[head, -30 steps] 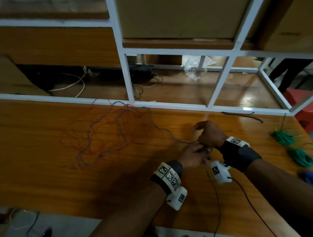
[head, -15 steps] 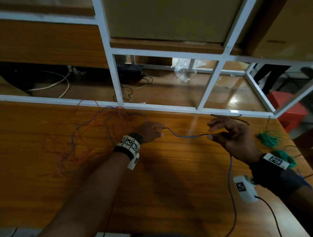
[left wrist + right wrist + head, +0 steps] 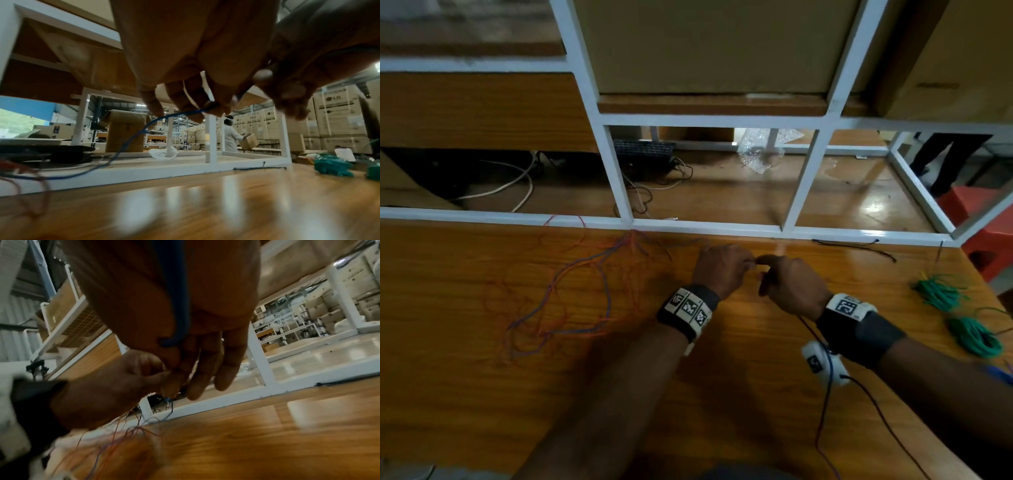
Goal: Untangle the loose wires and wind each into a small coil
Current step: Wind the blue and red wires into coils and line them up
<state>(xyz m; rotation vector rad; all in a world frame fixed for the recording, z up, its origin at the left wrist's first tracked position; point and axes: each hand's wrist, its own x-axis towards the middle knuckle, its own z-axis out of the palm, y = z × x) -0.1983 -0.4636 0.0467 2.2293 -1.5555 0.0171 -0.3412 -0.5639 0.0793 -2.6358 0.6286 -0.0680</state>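
A thin blue wire [image 3: 131, 139] runs from the tangle up to my left hand [image 3: 744, 263], whose fingertips [image 3: 211, 107] pinch it. My right hand [image 3: 767, 266] meets the left one just above the table, near its far edge. The same blue wire [image 3: 179, 305] crosses the right palm, is held by the thumb, and trails back under the right wrist [image 3: 823, 404] toward the near edge. The tangle of red, orange and blue wires [image 3: 585, 287] lies spread on the wooden table [image 3: 722, 377] to the left of both hands.
Two green wire coils [image 3: 940, 294] [image 3: 976, 337] lie at the table's right edge, with a bit of a blue one [image 3: 998, 372] nearer me. A black wire [image 3: 854, 245] lies by the white frame [image 3: 705, 226] along the far edge. Beyond it a person carries boxes.
The hands were apart with the blue wire stretched between them. The right hand has moved left and they now meet near the far edge.
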